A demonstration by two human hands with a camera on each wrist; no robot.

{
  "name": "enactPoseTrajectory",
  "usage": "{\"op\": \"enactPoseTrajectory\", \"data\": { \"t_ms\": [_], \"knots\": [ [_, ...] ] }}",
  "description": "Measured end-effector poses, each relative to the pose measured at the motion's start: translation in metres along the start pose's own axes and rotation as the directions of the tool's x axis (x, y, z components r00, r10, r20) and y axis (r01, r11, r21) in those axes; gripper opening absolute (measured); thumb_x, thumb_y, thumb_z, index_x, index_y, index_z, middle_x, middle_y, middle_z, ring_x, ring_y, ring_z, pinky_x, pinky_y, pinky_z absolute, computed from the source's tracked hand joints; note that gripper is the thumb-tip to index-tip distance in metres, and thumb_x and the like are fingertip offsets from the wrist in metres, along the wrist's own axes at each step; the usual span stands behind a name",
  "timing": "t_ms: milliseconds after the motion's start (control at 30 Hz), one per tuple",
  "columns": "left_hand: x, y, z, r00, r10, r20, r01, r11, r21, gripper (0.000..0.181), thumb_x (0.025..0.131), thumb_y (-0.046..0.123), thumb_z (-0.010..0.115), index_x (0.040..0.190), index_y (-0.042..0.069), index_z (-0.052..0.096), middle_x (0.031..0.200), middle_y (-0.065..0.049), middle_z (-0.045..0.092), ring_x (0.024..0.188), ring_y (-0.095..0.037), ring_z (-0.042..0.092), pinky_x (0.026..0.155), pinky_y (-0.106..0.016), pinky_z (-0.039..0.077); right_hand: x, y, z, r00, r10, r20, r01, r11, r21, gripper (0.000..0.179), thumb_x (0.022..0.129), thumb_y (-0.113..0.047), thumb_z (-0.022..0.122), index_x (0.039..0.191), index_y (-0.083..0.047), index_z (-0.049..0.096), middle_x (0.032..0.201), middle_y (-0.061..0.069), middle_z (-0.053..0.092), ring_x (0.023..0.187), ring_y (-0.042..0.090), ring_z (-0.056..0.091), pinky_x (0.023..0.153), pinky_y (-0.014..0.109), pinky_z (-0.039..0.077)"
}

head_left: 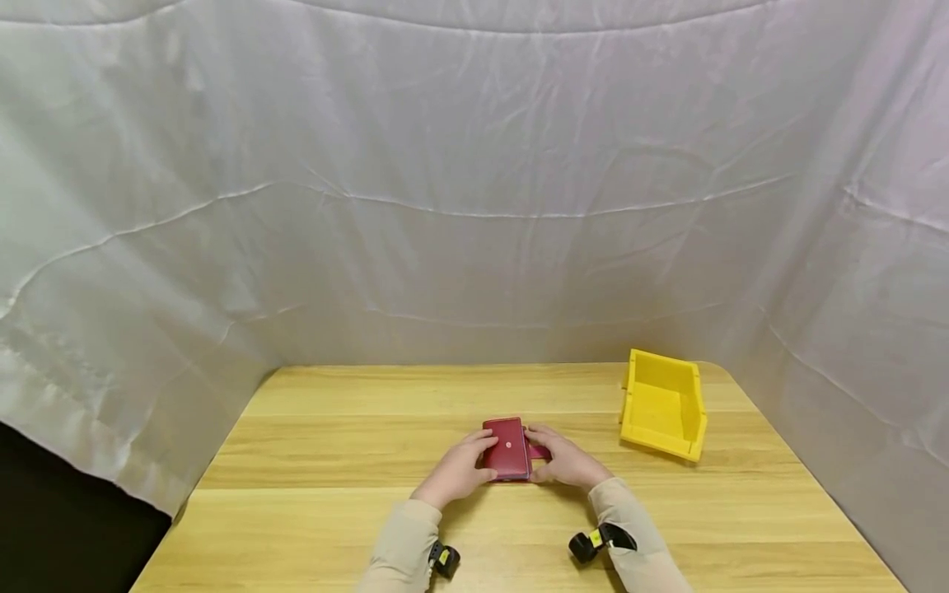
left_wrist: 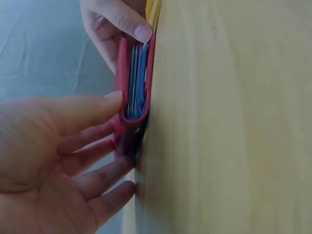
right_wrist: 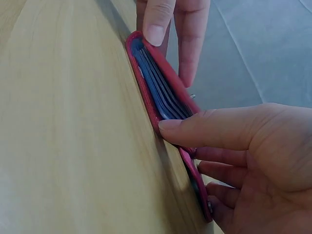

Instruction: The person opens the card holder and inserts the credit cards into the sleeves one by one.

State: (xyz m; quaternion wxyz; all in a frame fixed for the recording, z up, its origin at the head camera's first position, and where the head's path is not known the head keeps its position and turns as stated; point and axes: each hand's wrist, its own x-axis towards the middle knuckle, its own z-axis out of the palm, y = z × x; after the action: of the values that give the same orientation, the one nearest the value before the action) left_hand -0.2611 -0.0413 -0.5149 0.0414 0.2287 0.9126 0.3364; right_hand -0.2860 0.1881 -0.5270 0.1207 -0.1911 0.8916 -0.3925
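Note:
A red card holder [head_left: 507, 458] with a small round stud on its cover lies on the table between both hands. Its blue inside and a stack of thin sleeves [left_wrist: 136, 78] show at the end facing the wrist cameras. My left hand [head_left: 458, 471] holds the folded spine side, thumb at the near corner and fingers farther along the edge. On the opposite side my right hand [head_left: 567, 461] grips the edge, its thumb on the near corner. A red strap [right_wrist: 195, 181] sticks out from that side beside the right fingers. The underside is hidden.
A yellow open bin [head_left: 656, 412] stands at the back right of the wooden table [head_left: 334, 445]. Pale fabric [head_left: 474, 272] hangs behind the table and along both sides. A dark area [head_left: 67, 511] lies beyond the table at the lower left.

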Motion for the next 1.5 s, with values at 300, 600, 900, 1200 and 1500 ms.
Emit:
{"op": "enactPoseTrajectory", "data": {
  "t_ms": [300,600,900,1200,1500],
  "knots": [
    [0.002,0.007,-0.003,1.0,-0.009,0.001,0.009,0.998,0.069,0.053,0.084,0.01,0.073,0.133,-0.002,0.056,0.146,-0.018,0.048,0.133,-0.038,0.048,0.111,-0.05,0.041,-0.006,0.0,-0.014,0.999,0.019,-0.027,-0.02,1.0,-0.008,0.068,0.074,-0.001,0.075,0.136,0.008,0.049,0.138,0.028,0.053,0.128,0.046,0.049,0.11,0.061,0.036],
    [0.003,0.005,-0.006,0.999,-0.027,0.018,0.025,0.997,0.079,0.054,0.083,0.01,0.074,0.133,0.001,0.057,0.146,-0.016,0.05,0.133,-0.038,0.048,0.11,-0.051,0.042,-0.006,0.014,-0.027,0.999,0.037,0.016,-0.038,0.989,0.139,0.06,0.075,0.009,0.069,0.132,0.011,0.05,0.109,0.023,0.059,0.07,0.017,0.054,0.054,0.021,0.05],
    [0.002,0.005,-0.005,1.0,-0.023,0.013,0.022,0.998,0.066,0.054,0.083,0.01,0.074,0.134,0.0,0.057,0.146,-0.016,0.049,0.133,-0.038,0.048,0.111,-0.05,0.042,-0.007,0.014,-0.027,0.998,0.068,-0.011,-0.065,0.983,0.171,0.036,0.068,0.015,0.057,0.102,0.004,0.06,0.085,0.009,0.055,0.069,0.014,0.048,0.051,0.018,0.042],
    [0.002,0.003,-0.003,1.0,-0.023,0.011,0.022,0.998,0.052,0.054,0.084,0.011,0.072,0.135,0.001,0.056,0.147,-0.015,0.049,0.135,-0.037,0.047,0.112,-0.05,0.041,-0.006,0.015,-0.033,0.999,0.001,-0.032,0.006,0.977,0.215,0.022,0.083,0.003,0.063,0.104,0.001,0.063,0.088,0.013,0.064,0.07,0.016,0.054,0.055,0.022,0.048],
    [0.003,0.003,-0.001,1.0,-0.011,0.006,0.011,0.998,0.067,0.054,0.084,0.011,0.072,0.134,0.0,0.056,0.146,-0.016,0.049,0.133,-0.037,0.049,0.111,-0.049,0.042,0.002,0.014,-0.025,0.998,-0.069,-0.017,0.07,0.98,0.186,0.022,0.087,-0.017,0.07,0.106,-0.004,0.069,0.087,0.007,0.067,0.068,0.018,0.058,0.054,0.029,0.054]
  ]
}}
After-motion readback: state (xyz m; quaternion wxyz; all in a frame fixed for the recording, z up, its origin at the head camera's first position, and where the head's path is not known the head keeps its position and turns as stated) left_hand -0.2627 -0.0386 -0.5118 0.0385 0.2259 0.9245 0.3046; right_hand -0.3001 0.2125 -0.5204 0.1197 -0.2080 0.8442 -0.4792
